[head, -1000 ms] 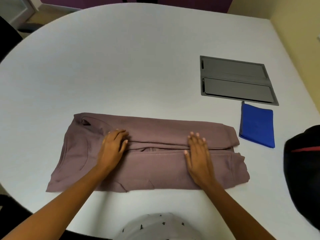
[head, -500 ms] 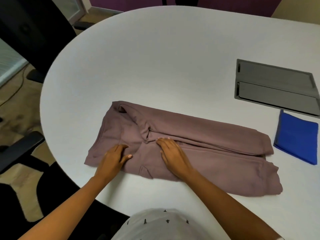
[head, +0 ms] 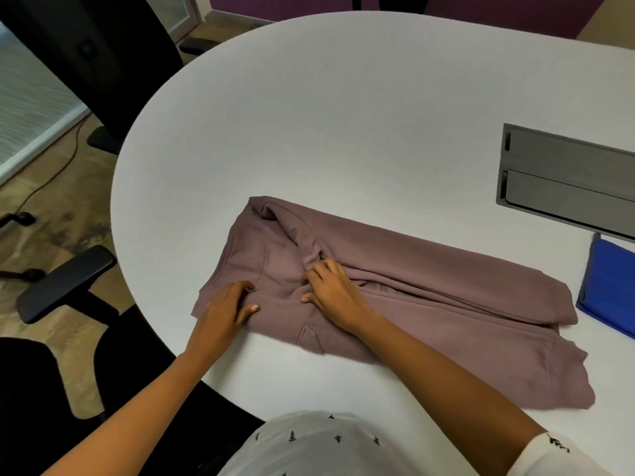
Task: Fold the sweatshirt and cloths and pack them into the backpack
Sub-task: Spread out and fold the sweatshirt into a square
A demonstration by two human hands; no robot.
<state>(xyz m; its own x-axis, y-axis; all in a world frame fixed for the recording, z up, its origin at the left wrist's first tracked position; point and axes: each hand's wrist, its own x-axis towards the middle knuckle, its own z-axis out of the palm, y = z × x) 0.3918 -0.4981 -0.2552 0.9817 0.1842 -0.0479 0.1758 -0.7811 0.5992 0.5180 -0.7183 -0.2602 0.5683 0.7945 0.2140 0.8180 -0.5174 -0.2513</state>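
- Chair armrest [head: 65,283]: black, 9 o'clock, off the table edge.
- Table [head: 343,115]: white, rounded.
- L hand [head: 225,309]: 7 o'clock, on the sweatshirt's left end. Fingers bent down onto the fabric, thumb out flat. Can't tell if it pinches.
- Sweatshirt [head: 446,304]: mauve, folded into a long strip, lying flat from centre toward 4 o'clock at the near table edge.
- R hand [head: 335,293]: just beside the L hand, not touching it. Fingers curled into a bunched fold, gripping it.
- Grey panel [head: 567,173]: 3 o'clock, set in the tabletop.
- Blue cloth [head: 611,290]: folded, 4 o'clock, just beside the sweatshirt's right end.
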